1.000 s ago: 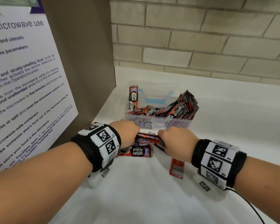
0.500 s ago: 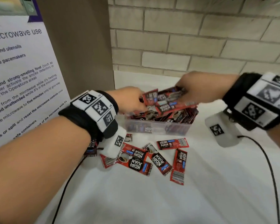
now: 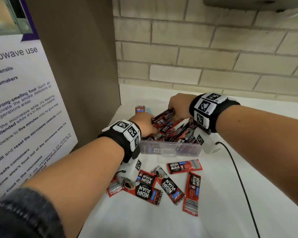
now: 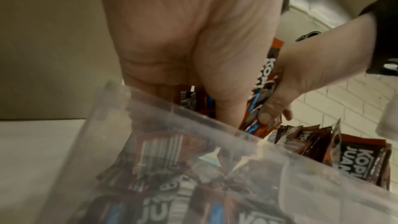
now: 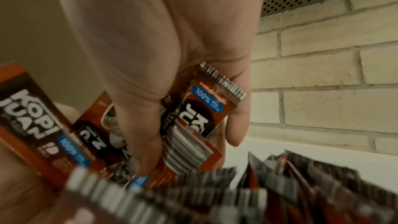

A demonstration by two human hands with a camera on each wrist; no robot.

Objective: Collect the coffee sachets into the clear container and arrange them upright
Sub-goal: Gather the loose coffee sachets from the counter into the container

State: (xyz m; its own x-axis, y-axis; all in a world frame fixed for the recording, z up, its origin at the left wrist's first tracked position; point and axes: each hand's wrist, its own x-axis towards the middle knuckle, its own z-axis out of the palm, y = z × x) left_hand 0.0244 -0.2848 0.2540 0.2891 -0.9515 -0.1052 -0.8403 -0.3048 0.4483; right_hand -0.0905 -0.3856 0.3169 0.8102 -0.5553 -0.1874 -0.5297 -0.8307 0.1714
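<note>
Clear container (image 3: 169, 149) sits on white counter (image 3: 162, 224) near the back corner, just in front of the brick wall (image 3: 213, 54) and beside a brown panel (image 3: 79, 66). It is partly filled with red-and-black coffee sachets (image 3: 186, 133), most leaning at a slant toward the right side; through the near wall in the left wrist view more sachets (image 4: 163, 156) lie jumbled low in the box. One sachet (image 3: 140, 109) stands upright at the far left corner of the container. Both hands are over the container and share a bundle of sachets (image 3: 163, 117) held roughly level above the contents. Right hand (image 3: 179, 107) has fingers (image 5: 137, 125) curled round one end of the bundle, thumb pressing across the packs. Left hand (image 3: 144, 124) grips the other end; its fingers (image 4: 228, 101) reach down past the container rim, but exactly how they close on the bundle cannot be told. Loose sachets (image 3: 169, 182) lie flat on the counter in front of the container, some overlapping, one (image 3: 184, 166) nearest the container's front wall and one (image 3: 191, 193) furthest right, lying lengthwise. A black cable (image 3: 237, 179) runs across the counter on the right. A microwave-use notice (image 3: 21, 107) hangs on the left.
</note>
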